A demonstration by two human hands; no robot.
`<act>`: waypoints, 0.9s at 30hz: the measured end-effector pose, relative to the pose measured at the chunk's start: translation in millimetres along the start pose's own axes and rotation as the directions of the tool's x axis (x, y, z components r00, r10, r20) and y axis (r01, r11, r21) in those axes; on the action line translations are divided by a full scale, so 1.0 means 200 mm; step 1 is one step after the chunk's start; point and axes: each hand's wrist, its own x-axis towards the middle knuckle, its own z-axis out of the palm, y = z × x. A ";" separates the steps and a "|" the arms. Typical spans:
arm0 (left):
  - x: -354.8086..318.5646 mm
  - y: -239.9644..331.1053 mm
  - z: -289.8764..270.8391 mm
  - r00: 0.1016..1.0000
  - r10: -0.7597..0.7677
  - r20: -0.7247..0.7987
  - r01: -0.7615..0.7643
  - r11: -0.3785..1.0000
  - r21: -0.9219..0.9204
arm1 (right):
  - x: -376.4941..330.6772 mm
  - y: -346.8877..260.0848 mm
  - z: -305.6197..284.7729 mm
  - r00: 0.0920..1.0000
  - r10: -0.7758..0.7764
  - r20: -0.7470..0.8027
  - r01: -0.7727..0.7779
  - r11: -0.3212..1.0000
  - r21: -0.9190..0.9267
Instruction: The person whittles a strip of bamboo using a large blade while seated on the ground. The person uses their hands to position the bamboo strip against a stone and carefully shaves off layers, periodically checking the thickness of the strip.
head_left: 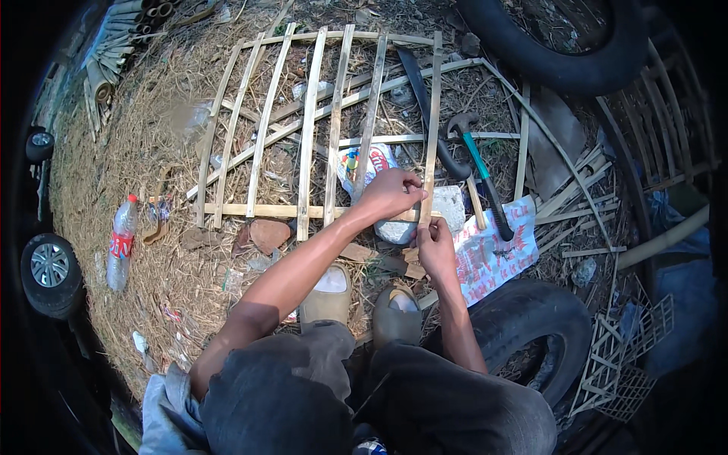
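The rightmost slat (434,106) of a lattice frame (311,121) is being held straight ahead of the body, its long axis running away and leaning slightly right. Near its close end it is being crossed, almost squarely, by the near crosspiece (258,210). The slat is being pinched from its left side by the left hand (390,196), just beyond the crossing; its close end is being gripped narrowly by the right hand (437,241), the one nearer the body. Whether the crosspiece is also being clasped cannot be told. A concrete block (453,203) is being overlapped by the crossing; a claw hammer (478,163), farther right, is being touched by neither hand.
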 end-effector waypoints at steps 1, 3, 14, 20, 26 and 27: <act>0.01 -0.02 0.01 1.000 0.004 0.000 -0.004 0.999 -0.039 | -0.02 -0.02 -0.01 1.000 0.002 -0.002 -0.002 1.000 -0.001; 0.01 -0.04 0.03 0.999 0.022 -0.035 -0.026 0.993 -0.112 | -0.06 -0.06 -0.03 0.994 0.088 0.069 -0.095 0.990 0.105; 0.06 -0.12 0.08 1.000 0.017 -0.006 -0.018 0.882 -0.470 | -0.05 -0.08 -0.01 0.996 -0.002 0.085 -0.005 0.996 0.092; 0.04 -0.14 0.03 0.999 -0.049 -0.004 0.042 0.888 -0.458 | -0.07 -0.25 0.02 0.995 -0.054 0.087 0.072 0.972 -0.224; 0.07 -0.13 0.07 0.998 -0.059 0.005 0.054 0.882 -0.468 | 0.42 -0.35 -0.19 0.784 -0.605 -0.135 0.383 0.644 -0.662; 0.07 -0.16 0.07 0.998 -0.066 0.004 0.060 0.885 -0.462 | 0.53 -0.31 -0.16 0.787 -0.602 -0.134 0.385 0.650 -0.655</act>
